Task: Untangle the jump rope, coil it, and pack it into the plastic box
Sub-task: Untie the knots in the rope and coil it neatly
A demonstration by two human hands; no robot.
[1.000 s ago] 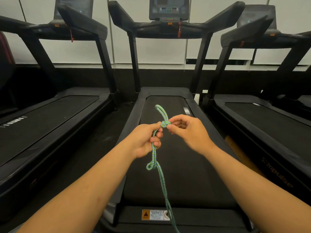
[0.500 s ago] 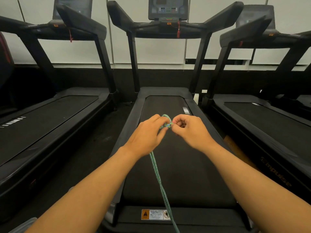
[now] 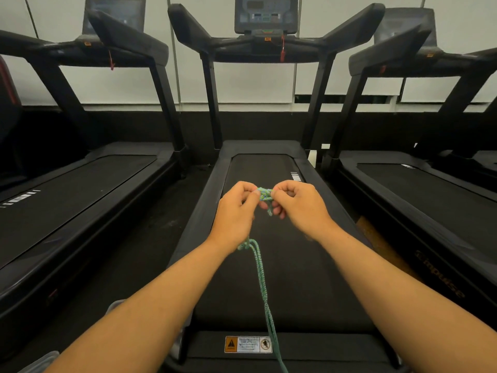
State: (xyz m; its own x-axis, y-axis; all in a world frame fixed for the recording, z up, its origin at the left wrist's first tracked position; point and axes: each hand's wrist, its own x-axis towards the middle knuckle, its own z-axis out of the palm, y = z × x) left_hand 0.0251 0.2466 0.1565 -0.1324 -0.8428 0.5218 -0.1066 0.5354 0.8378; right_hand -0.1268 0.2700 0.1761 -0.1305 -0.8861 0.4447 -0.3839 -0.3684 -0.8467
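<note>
A green braided jump rope (image 3: 262,281) hangs doubled from my hands down past the bottom edge of the view. Its knot (image 3: 265,194) sits between my fingertips above the middle treadmill belt. My left hand (image 3: 236,211) pinches the knot from the left, my right hand (image 3: 294,207) from the right. A second small knot (image 3: 244,246) shows just below my left wrist. A clear plastic box (image 3: 40,362) peeks in at the bottom left corner, mostly hidden by my left arm.
I stand at the rear of a black treadmill (image 3: 207,211) with a warning sticker (image 3: 248,344) on its end cap. Similar treadmills stand to the left (image 3: 80,184) and right (image 3: 430,189). Dark floor strips run between them.
The rope loop that stood above my hands has been drawn down into the knot. Both hands have closed in on the knot, and the lower small knot has risen to my left wrist.
</note>
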